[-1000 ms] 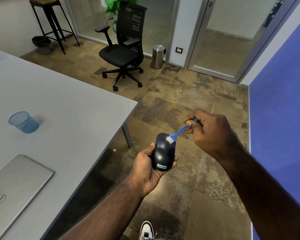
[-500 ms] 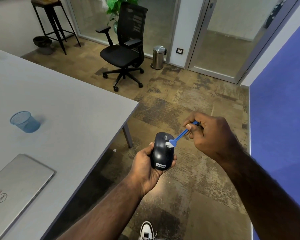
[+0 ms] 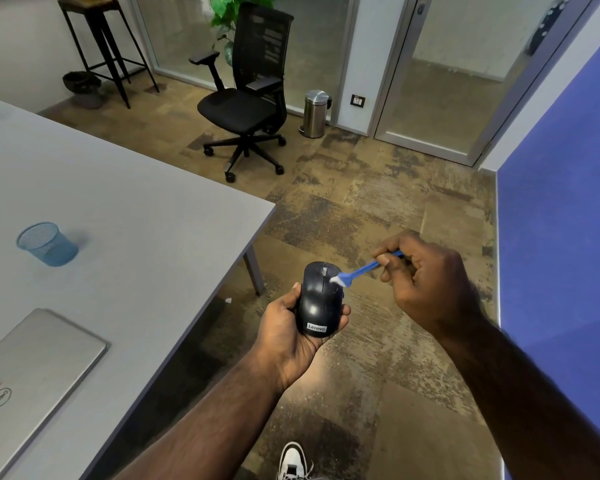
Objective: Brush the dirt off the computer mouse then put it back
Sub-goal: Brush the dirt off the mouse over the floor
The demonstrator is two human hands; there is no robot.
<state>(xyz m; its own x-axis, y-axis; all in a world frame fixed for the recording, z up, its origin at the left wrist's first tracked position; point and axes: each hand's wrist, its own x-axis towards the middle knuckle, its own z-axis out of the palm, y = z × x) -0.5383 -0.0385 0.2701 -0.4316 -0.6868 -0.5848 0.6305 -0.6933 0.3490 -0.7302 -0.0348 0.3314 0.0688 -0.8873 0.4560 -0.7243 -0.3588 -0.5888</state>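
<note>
Holding a dark computer mouse (image 3: 320, 301) in the left hand (image 3: 293, 332), the person stands off the corner of the grey table (image 3: 146, 216), mouse carried in the air over the carpet, not on the tabletop. Palm cups the mouse from below; thumb lies along its table-side flank, fingertips wrap up on the other flank. Mouse top faces up, scroll wheel at the end away from the person, a small label reading Lenovo at the near end.

Right hand (image 3: 426, 282) is closed around the handle of a small blue brush (image 3: 359, 271), pinched between thumb and forefinger. Pale bristles touch the mouse's top just beside the scroll wheel, on the side away from the table. Handle slants up and away from the table into the fist.

Both forearms bare. One white shoe (image 3: 293, 460) shows on the floor below the hands, off the table's near edge.

On the table: a blue mesh cup (image 3: 47, 244), upright, well in from the edge; a closed silver laptop (image 3: 32, 368) nearer the person, toward the table's near side.

Beyond the table's far corner: a black office chair (image 3: 250, 102) on castors, a small steel pedal bin (image 3: 315, 114) by the glass partition, a tall dark stool (image 3: 101, 46) against the far wall. A blue wall (image 3: 561, 237) runs along the side opposite the table.
</note>
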